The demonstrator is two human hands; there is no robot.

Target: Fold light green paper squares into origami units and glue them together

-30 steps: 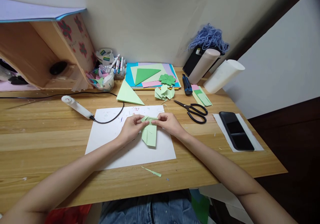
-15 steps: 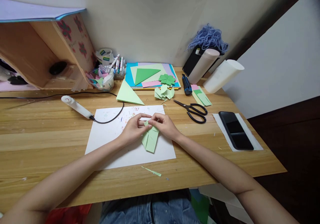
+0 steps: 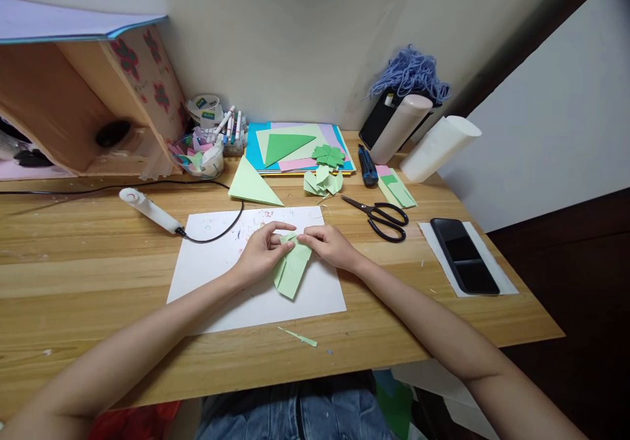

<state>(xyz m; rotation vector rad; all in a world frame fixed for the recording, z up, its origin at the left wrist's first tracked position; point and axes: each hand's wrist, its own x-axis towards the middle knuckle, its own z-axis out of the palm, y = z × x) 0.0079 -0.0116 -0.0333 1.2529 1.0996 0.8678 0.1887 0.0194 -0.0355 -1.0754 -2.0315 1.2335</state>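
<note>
Between both hands is a folded piece of light green paper (image 3: 294, 271), tilted over a white sheet (image 3: 211, 263). My left hand (image 3: 263, 250) pinches its upper left edge with the thumb in front, the index finger stretched above it. At the upper right corner, my right hand (image 3: 331, 246) grips the paper between thumb and fingers. The fingertips behind the paper are partly hidden. Coloured specks mark the white sheet under the hands. Just beyond it lie a light green paper triangle (image 3: 253, 185) and a folded light green paper shape (image 3: 323, 182).
Black-handled scissors (image 3: 386, 216) and a blue utility knife (image 3: 367, 166) lie right of the sheet. A phone (image 3: 463, 256) rests farther right. On the left is a white corded tool (image 3: 150, 210). Coloured paper (image 3: 253, 148) is stacked by the wall. A paper strip (image 3: 298, 336) lies near the front edge.
The folded paper has turned slightly, its lower end shifting left. My right hand has moved a little right along the top edge, uncovering more of the fold. My left hand stays almost in place.
</note>
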